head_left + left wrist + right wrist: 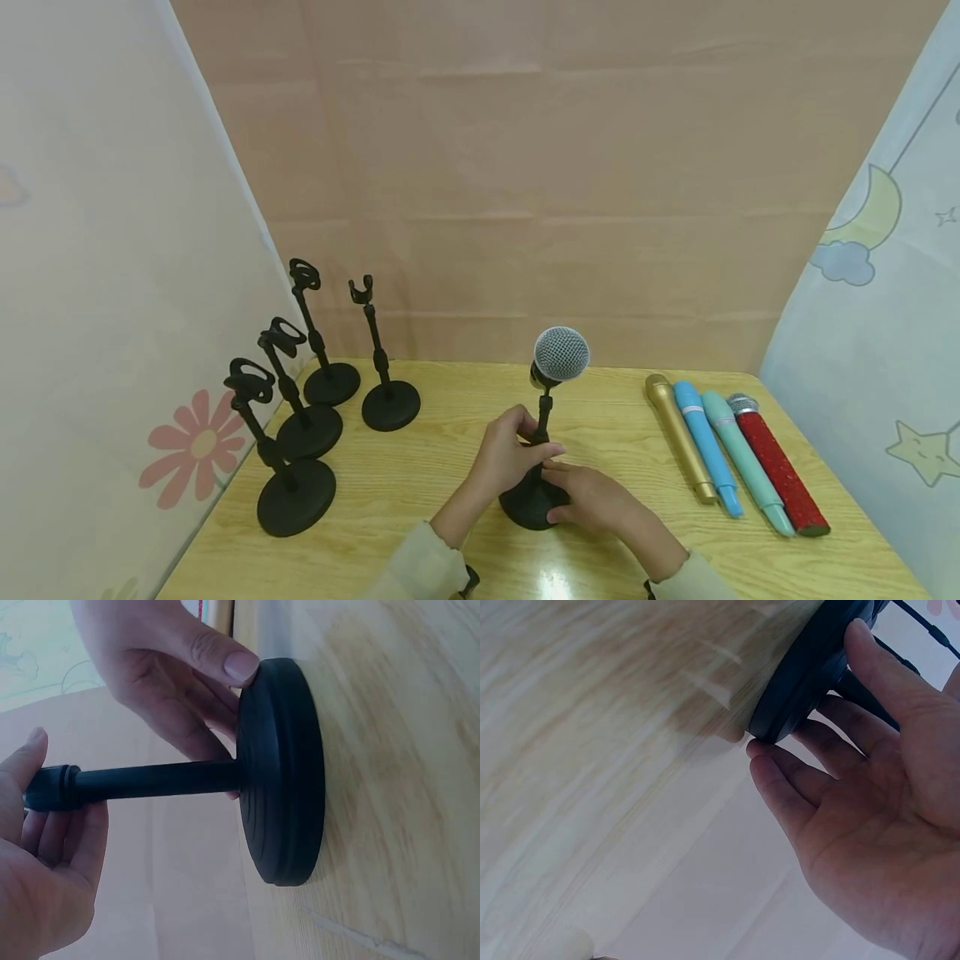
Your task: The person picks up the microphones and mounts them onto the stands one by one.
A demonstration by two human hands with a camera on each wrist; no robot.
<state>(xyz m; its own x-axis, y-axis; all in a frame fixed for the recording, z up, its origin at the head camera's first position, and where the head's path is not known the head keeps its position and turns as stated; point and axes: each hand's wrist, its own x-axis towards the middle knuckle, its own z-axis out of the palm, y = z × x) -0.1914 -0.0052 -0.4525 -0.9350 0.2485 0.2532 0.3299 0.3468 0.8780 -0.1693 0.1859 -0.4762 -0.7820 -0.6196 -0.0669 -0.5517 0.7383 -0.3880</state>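
Observation:
A black desktop microphone stand stands upright at the middle of the table, bearing a microphone with a silver mesh head. My left hand grips the stand's pole at its collar, thumb on one side and fingers on the other. Lower down, my right hand holds the round base. Its thumb presses on the base near the rim, while the other fingers reach around the base and behind the pole. The base sits on the wooden tabletop.
Several black stands without microphones, one of them nearer the middle, stand at the left. Along the right side lie a gold microphone, a blue one, a mint one and a red one. A brown backdrop rises behind.

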